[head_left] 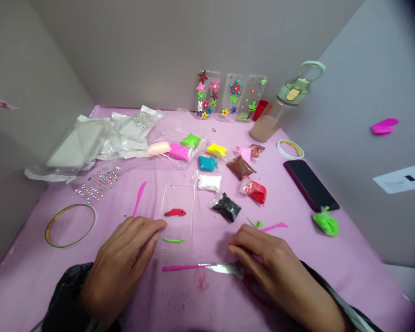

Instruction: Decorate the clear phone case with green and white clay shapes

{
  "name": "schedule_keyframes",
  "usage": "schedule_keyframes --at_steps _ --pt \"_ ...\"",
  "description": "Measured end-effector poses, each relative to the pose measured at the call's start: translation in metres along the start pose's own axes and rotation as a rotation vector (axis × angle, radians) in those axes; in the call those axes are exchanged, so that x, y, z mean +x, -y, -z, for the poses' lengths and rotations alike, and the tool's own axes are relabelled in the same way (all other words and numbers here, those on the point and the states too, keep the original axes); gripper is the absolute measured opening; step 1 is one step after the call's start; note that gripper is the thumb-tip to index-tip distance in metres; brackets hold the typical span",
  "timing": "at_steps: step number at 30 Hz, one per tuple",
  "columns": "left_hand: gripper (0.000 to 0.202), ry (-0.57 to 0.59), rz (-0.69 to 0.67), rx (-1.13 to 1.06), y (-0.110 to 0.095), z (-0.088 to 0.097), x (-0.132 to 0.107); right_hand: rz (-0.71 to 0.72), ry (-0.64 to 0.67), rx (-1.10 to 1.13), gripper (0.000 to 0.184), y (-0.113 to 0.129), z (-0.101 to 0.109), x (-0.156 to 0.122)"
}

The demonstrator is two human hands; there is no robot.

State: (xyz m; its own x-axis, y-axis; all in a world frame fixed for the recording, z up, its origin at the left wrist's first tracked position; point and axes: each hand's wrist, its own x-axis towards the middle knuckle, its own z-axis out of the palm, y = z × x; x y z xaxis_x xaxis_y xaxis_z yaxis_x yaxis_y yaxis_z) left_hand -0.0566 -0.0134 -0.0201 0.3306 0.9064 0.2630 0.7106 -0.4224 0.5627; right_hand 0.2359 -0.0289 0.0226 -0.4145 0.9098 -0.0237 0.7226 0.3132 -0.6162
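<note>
So on the pink tabletop (38,272), going from the left edge: a tape ring (70,225) lies flat near the left edge, with a sheet of stick-on gems (97,183) just behind it and a heap of clear packaging (90,143) toward the far left corner.

The left hand (124,258) lies flat and relaxed, fingers spread, gripping nothing; its fingertips touch the near left corner of the clear phone case (177,216). That case lies flat near the middle of the front edge, long axis running away from the person toward the far edge, maybe tilted a touch. On it there's a red clay piece (174,212) lying crosswise, its narrower end pointing right, and a thin green clay strip (173,240) also lying crosswise near the case's near end. A pink modelling tool (139,198) sits just left of the case.

Progress-wise I'd call it early: two small bits are on, most of the case is bare, while the three finished cases (228,97) propped at the far edge are full of flowers. Lots left, I reckon.

Behind the case are the clay packets (207,163) in many colours. In front, a pink stick (186,267) lies along the front edge, meeting a metal blade (224,268).

The right hand (269,263) is palm-down, loosely curled, fingertips touching the blade's end; can't tell if it's actually gripping it. Further right: a dark phone (311,184), a green clay lump (326,223), and a bottle (280,110) at the far right corner.
</note>
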Motion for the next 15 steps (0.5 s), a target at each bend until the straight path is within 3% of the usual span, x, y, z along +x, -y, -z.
schedule_keyframes --at_steps 4,7,11,15 --pt "0.021 -0.073 -0.035 -0.030 -0.009 0.009 0.000 0.005 0.161 -0.114 0.008 -0.008 0.006 -0.024" --pt "0.015 -0.042 -0.047 -0.034 -0.019 0.011 -0.004 0.007 0.179 -0.161 0.009 -0.014 0.004 -0.039" --pt "0.017 0.120 -0.170 -0.003 -0.029 -0.004 -0.018 0.039 0.124 -0.148 0.020 -0.025 0.001 -0.051" --pt "0.021 0.110 -0.198 0.092 -0.028 -0.021 -0.030 0.060 0.132 -0.159 0.024 -0.033 -0.001 -0.056"
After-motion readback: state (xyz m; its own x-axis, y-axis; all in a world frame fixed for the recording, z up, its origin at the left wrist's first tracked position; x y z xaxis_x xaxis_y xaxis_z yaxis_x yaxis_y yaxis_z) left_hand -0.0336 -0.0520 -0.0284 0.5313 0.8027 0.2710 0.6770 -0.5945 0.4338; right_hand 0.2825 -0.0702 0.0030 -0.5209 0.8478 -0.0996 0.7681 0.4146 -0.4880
